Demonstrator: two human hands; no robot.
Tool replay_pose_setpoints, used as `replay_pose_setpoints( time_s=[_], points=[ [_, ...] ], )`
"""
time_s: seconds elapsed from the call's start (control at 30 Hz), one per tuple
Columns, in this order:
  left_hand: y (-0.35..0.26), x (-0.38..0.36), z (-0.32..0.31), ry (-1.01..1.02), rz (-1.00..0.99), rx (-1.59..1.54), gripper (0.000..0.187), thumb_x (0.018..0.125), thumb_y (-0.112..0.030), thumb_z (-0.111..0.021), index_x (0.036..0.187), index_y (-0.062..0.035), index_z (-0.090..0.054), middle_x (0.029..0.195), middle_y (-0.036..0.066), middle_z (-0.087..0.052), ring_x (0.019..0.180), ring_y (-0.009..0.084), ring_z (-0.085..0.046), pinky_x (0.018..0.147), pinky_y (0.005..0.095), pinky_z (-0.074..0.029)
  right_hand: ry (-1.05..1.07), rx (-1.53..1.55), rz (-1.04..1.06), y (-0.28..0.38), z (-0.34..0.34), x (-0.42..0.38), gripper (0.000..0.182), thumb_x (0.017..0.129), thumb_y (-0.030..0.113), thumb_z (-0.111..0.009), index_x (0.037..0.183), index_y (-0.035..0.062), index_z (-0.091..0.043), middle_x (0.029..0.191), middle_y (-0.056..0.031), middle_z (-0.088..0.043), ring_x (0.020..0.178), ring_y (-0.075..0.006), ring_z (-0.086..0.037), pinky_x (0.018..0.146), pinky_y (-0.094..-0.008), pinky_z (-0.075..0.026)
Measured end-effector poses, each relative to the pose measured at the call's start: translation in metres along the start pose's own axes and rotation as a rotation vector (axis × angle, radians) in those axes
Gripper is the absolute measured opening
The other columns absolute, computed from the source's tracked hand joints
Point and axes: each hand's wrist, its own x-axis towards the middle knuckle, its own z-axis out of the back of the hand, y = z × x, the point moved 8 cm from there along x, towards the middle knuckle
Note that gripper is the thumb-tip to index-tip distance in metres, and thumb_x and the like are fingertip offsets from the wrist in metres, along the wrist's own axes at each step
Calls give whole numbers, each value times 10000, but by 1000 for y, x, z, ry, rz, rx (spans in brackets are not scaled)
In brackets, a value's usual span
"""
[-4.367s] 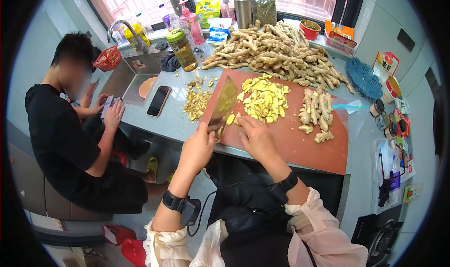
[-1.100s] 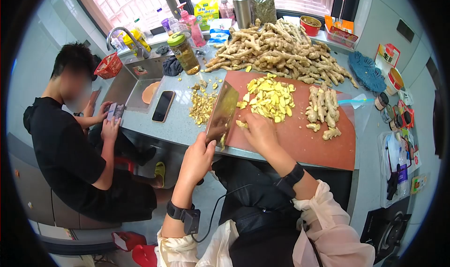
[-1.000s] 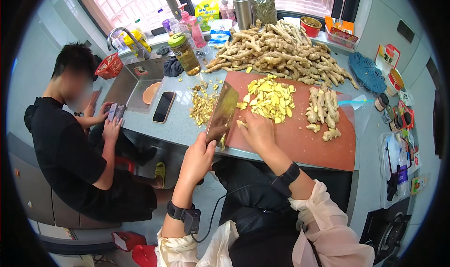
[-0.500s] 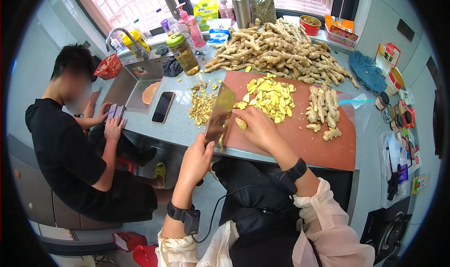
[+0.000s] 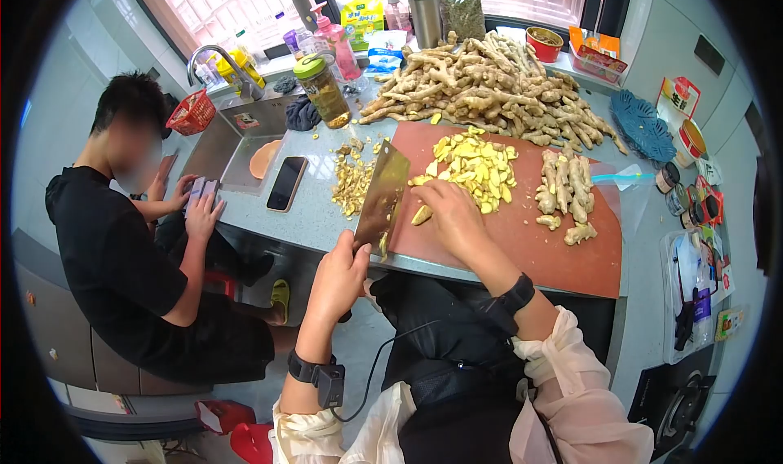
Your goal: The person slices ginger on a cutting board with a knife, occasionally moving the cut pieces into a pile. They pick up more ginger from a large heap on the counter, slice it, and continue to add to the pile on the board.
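My left hand [image 5: 339, 273] is wrapped round the handle of a broad cleaver [image 5: 385, 199], whose blade stands upright along the left side of the brown cutting board [image 5: 522, 252]. My right hand [image 5: 453, 218] is on the board just right of the blade, its fingers bent over a piece of ginger [image 5: 422, 214] that shows below them. Sliced yellow ginger [image 5: 473, 170] is heaped beyond my right fingers. Several whole ginger roots [image 5: 565, 188] lie at the board's right. Ginger peelings [image 5: 349, 188] are scattered left of the cleaver.
A large pile of ginger roots [image 5: 489, 85] covers the back of the counter. A phone [image 5: 286, 184] and a lidded jar [image 5: 325, 97] stand left, near the sink [image 5: 232, 158]. Another person [image 5: 122, 236] sits at the left with a phone. A blue dish [image 5: 642, 127] is at the right.
My right hand has turned slightly, and the ginger piece under it now shows more of its side. The cleaver stays nearly still. The other person's fingers have shifted on their phone.
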Motion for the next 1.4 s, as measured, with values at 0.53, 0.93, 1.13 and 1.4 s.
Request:
replay_pose_setpoints(
  time_s=[0.53,0.93,1.13,1.4],
  points=[
    [-9,-4,-8,43,21,7,260,1048,-232,-563,1068,13,-479,842,242,-701,590,346,-686,597,460,-539,-61,121,-159,-8,-8,-9,265,808,66,-757,1046,50,-642,1015,-123,-640,1007,-352,-636,863,-454,-516],
    [-9,-3,-17,32,-13,-28,209,1053,-215,-559,1082,-13,-515,633,69,-568,483,176,-580,483,341,-468,-103,171,-184,-10,-5,-14,223,795,45,-769,976,45,-640,965,-130,-638,917,-357,-646,813,-458,-525],
    [-9,-2,-19,37,-14,-38,211,1052,-215,-561,1101,-15,-516,634,70,-572,484,179,-582,485,338,-470,-120,147,-157,-10,-6,-15,238,790,40,-768,990,50,-638,968,-128,-645,940,-354,-647,823,-461,-528],
    [1,4,-23,28,-53,72,224,1050,-214,-566,1102,-7,-501,688,121,-621,504,214,-617,491,360,-489,-143,115,-150,-9,-5,-15,242,794,22,-778,1006,38,-662,952,-123,-662,889,-336,-673,764,-433,-546]
  ],
)
